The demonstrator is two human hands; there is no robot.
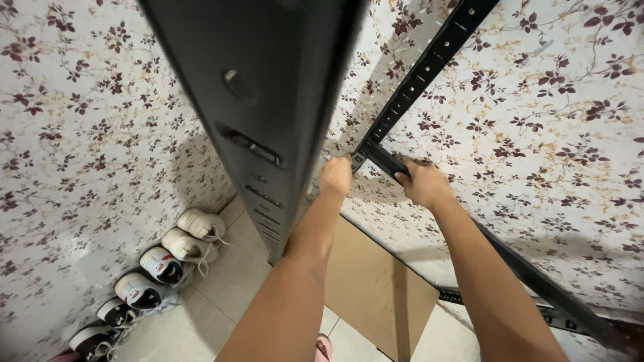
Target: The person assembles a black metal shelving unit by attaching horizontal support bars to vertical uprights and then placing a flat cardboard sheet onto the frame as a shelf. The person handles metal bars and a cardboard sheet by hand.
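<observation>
Now the right hand [424, 184] is gripping a black metal crossbar [384, 159], closed around it, where it is meeting the black perforated steel upright [429, 67]; the left hand [335, 175] is clenching beside that joint against floral wallpaper [550, 134].

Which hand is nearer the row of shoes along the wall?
Left. The left hand is at the joint by the near black upright, on the side of the shoes. The right hand grips the crossbar, farther away.

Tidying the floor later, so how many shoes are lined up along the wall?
6 shoes, in a row along the left wall's foot: two cream ones farthest away, two white ones, then two dark ones at the bottom edge. More may lie out of frame.
</observation>
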